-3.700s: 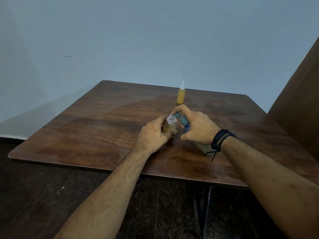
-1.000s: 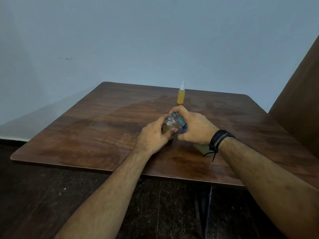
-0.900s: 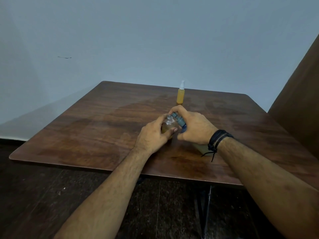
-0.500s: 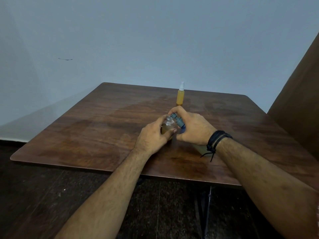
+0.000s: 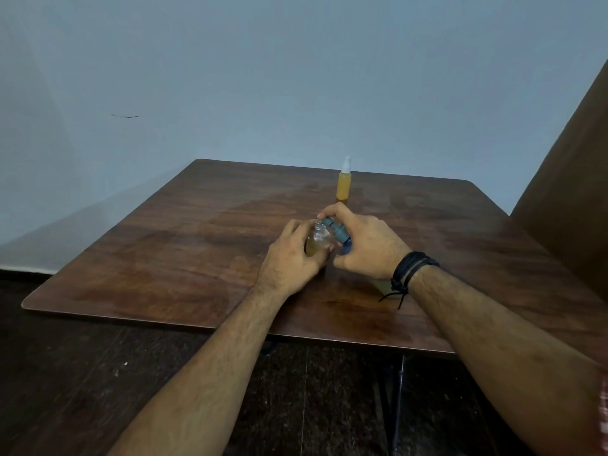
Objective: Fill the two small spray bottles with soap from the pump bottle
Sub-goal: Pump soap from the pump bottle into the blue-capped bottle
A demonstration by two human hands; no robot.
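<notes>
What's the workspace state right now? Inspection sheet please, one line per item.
Surface: brown wooden table, bare around the work.
Job's things: open small bottle part-filled amber; pump bottle nozzle at its mouth; capped spray bottle filled, upright, farther back.
Clutter: nothing seen.
Grippers: left hand holds the open bottle; right hand on the pump.
Cables: nothing seen.
Surroundings: pale wall, dark floor, brown panel at right.

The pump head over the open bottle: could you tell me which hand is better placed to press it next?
Right. The right hand already grips the pump bottle, a finger atop its head, while the left hand steadies the open spray bottle.
</notes>
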